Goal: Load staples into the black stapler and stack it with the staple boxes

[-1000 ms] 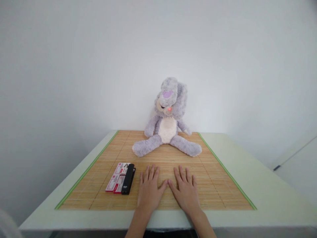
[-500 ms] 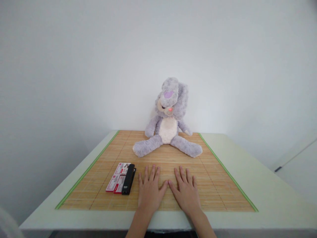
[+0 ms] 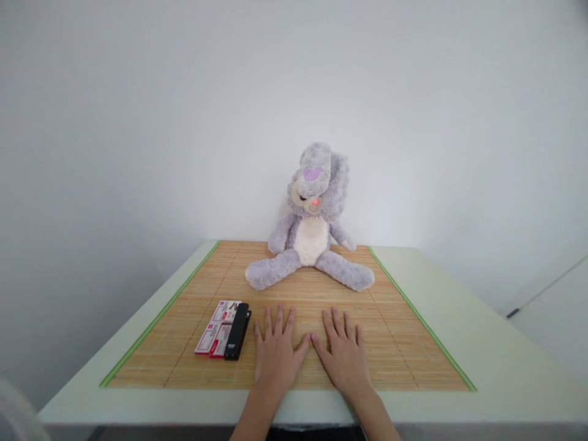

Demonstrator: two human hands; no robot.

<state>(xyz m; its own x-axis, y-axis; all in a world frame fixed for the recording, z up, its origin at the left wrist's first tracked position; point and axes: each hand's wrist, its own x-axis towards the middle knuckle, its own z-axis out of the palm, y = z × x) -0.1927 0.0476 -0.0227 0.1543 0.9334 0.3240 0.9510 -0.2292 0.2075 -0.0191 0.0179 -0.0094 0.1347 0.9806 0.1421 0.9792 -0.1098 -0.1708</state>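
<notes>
My left hand [image 3: 277, 357] lies flat on the bamboo mat [image 3: 193, 373], its fingers spread. Beside it, my right hand [image 3: 345, 357] rests palm down with fingers stretched out, and the two thumb tips come close together or touch. Neither hand holds anything. Left of my left hand lies a black stapler [image 3: 236, 332], a small gap away from the fingers. It sits against several small red-and-white boxes [image 3: 217, 331], which look like staple boxes and are partly hidden by it.
Behind the hands a grey-lilac plush rabbit [image 3: 312, 240] sits on the mat against the white wall [image 3: 413, 122], legs spread, one ear folded over its face. The mat has green side edges. Around it shows the pale table [image 3: 459, 343].
The fingers of my left hand have shifted slightly to the left and spread a little. The whole view has moved by a few pixels; the objects stay in place.
</notes>
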